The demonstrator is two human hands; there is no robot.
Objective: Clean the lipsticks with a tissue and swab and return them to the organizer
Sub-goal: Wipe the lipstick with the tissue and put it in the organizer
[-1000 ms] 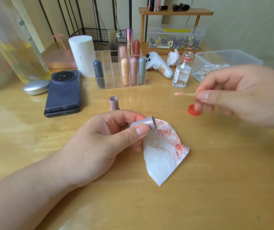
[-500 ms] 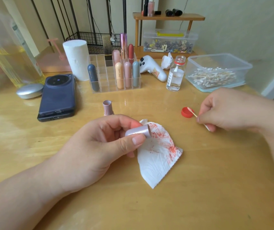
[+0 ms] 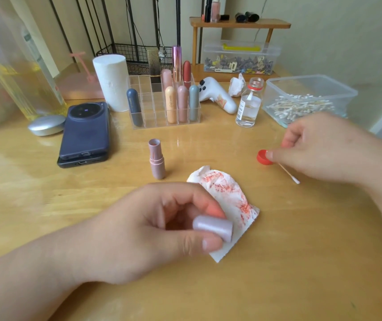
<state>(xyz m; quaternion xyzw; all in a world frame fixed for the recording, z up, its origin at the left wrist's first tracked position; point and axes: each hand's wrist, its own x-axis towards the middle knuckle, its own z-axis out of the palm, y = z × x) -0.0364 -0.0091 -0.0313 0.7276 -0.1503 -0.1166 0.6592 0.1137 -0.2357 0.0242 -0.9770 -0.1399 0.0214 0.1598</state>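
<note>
Now, gripping the lilac lipstick cap (image 3: 213,228) in the left hand (image 3: 157,230), thumb under and fingers curled over it, open end apparently facing right, low over the red-smeared tissue (image 3: 234,202) lying on the surface (image 3: 301,262). Pinching a cotton swab (image 3: 288,173) in the right hand (image 3: 324,149), white tip slanting down toward the surface, just beside the red bottle lid (image 3: 263,157).

Likely heading into swabbing the inside of the cap. For doing it well: steadying the cap rather than squeezing it, tilting its mouth toward the swab, feeding the tip in straight and twirling it round the inner wall. Then wiping the rim on a clean patch of tissue, away from the smears. Tip wet or dry: not telling from here. Dipping first in the open bottle (image 3: 249,105) beyond, if dry.

Leaving the uncapped lipstick (image 3: 156,159) upright between tissue and organizer (image 3: 153,119), well apart from both hands, and minding the forearm against toppling it. Afterwards capping it and returning it to a free compartment, beside the other lipsticks (image 3: 171,105) standing there.
</note>
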